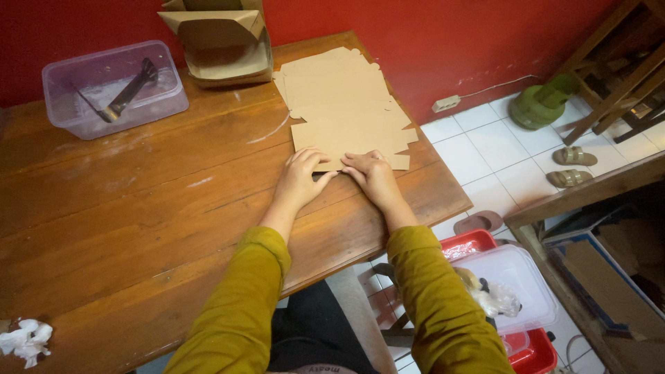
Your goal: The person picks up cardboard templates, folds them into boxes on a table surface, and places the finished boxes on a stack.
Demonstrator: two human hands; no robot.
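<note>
A flat brown cardboard blank [350, 133] lies on the wooden table [138, 208], near its right edge. More flat blanks [336, 79] are stacked just behind it. My left hand [300, 179] and my right hand [373, 173] both press on the near edge of the front blank, fingers spread, side by side. Neither hand grips anything. Both arms wear mustard-yellow sleeves.
Folded brown boxes [225, 41] are stacked against the red wall. A clear plastic tub [111, 86] with a dark utensil stands at the back left. Crumpled white paper [26, 339] lies at the front left. Right of the table, on the floor, stand a lidded clear container [512, 277] on red bins, sandals and a green cylinder [544, 104].
</note>
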